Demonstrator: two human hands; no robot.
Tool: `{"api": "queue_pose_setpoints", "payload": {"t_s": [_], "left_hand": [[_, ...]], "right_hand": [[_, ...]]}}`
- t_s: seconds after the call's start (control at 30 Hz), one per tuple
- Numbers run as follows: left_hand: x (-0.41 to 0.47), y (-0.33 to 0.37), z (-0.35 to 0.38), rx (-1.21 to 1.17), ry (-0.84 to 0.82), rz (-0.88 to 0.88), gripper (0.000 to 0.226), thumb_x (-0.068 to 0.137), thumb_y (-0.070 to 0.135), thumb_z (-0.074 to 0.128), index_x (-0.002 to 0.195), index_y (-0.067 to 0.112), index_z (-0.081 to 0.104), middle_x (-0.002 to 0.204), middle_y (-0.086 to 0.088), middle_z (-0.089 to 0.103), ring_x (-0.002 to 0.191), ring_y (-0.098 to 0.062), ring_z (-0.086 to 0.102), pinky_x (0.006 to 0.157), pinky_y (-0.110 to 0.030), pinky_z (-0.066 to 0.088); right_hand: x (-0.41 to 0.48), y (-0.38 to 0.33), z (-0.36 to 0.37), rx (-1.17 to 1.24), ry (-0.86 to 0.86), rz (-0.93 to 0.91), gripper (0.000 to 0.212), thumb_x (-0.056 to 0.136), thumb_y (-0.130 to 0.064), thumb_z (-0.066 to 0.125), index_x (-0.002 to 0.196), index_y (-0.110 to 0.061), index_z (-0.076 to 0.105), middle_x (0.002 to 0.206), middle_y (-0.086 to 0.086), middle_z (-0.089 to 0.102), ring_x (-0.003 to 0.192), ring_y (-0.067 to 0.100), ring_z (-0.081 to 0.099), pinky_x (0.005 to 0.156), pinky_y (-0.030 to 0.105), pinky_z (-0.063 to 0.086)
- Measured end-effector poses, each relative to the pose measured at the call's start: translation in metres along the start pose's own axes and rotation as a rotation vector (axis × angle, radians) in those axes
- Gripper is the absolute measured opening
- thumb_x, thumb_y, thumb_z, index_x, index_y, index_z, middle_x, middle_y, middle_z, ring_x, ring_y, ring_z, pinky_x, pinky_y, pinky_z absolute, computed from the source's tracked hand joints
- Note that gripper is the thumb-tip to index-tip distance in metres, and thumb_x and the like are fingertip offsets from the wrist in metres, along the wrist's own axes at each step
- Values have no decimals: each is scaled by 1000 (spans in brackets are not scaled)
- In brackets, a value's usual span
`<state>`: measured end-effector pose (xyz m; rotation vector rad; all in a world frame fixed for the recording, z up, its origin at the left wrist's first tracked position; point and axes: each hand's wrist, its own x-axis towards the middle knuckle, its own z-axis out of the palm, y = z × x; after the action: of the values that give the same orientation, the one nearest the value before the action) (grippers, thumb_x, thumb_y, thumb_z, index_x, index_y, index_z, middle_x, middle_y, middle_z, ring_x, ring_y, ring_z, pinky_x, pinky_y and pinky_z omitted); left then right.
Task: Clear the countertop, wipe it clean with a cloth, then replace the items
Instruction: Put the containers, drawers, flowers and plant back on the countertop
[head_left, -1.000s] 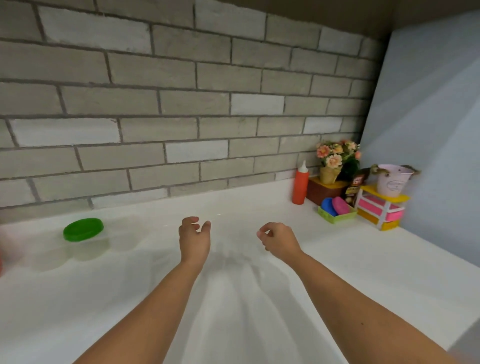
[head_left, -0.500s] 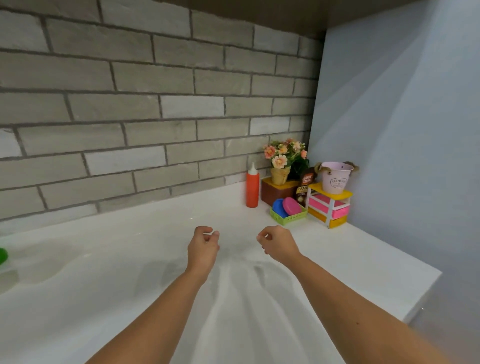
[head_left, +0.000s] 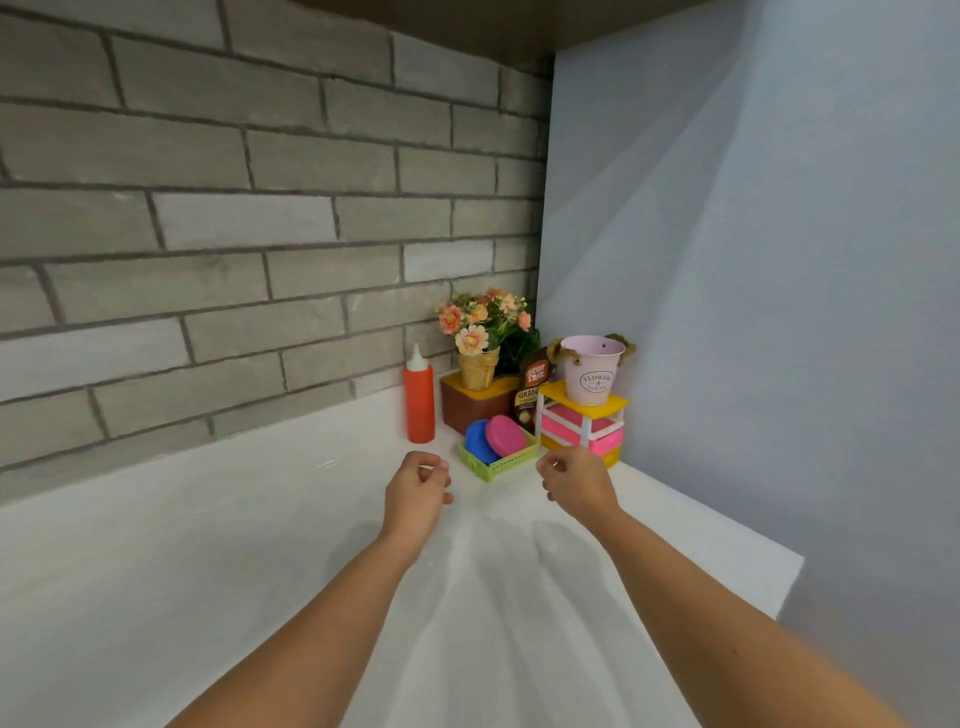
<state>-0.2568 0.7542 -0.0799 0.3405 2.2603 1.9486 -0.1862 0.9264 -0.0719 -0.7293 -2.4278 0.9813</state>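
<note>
Items crowd the back right corner of the white countertop (head_left: 208, 545): a red squeeze bottle (head_left: 420, 402), a brown box (head_left: 472, 402) with a pot of flowers (head_left: 480, 332) on it, a green basket (head_left: 506, 457) holding a blue and a pink lid, a brown packet (head_left: 532, 392), and a pink-and-yellow rack (head_left: 584, 423) carrying a pink bucket (head_left: 592, 369). My left hand (head_left: 415, 491) hovers in front of the bottle, fingers loosely curled, holding nothing. My right hand (head_left: 579, 483) hovers just in front of the rack and beside the basket, also loosely curled and holding nothing.
A grey brick wall (head_left: 234, 234) runs along the back. A pale blue wall (head_left: 753, 312) closes the right side, and the countertop's right end stops short of it at the front.
The view has swung right, so the green-lidded container at the left has left the frame. Both hands have moved forward and right, closer to the corner items.
</note>
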Motion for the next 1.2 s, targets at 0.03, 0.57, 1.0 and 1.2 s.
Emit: {"api": "queue_pose_setpoints", "payload": {"t_s": [0.03, 0.57, 1.0, 1.2], "left_hand": [[6, 2, 9, 6, 8, -1, 6, 95, 17, 47, 97, 14, 52, 91, -9, 59, 69, -18, 59, 65, -28, 43], [84, 37, 174, 8, 58, 34, 24, 96, 26, 45, 105, 10, 61, 95, -6, 62, 90, -21, 55, 80, -33, 44], [136, 74, 226, -9, -64, -48, 55, 97, 52, 25, 141, 22, 37, 146, -8, 40, 134, -29, 35, 112, -45, 27], [135, 72, 230, -109, -121, -22, 48, 99, 46, 27, 139, 24, 39, 139, -5, 47, 127, -25, 45, 107, -41, 37]], "right_hand": [[9, 6, -4, 6, 24, 1, 23, 93, -17, 53, 101, -4, 69, 94, 15, 70, 87, 30, 64, 76, 33, 51], [150, 67, -77, 403, 184, 66, 59, 98, -42, 38, 142, -4, 32, 144, 16, 40, 132, 30, 39, 105, 37, 34], [203, 64, -67, 694, 12, 98, 51, 95, -51, 37, 134, -19, 47, 130, 8, 55, 116, 26, 54, 96, 40, 48], [203, 62, -64, 666, -19, 59, 50, 94, -52, 38, 131, -20, 49, 129, 6, 56, 118, 25, 53, 102, 46, 44]]}}
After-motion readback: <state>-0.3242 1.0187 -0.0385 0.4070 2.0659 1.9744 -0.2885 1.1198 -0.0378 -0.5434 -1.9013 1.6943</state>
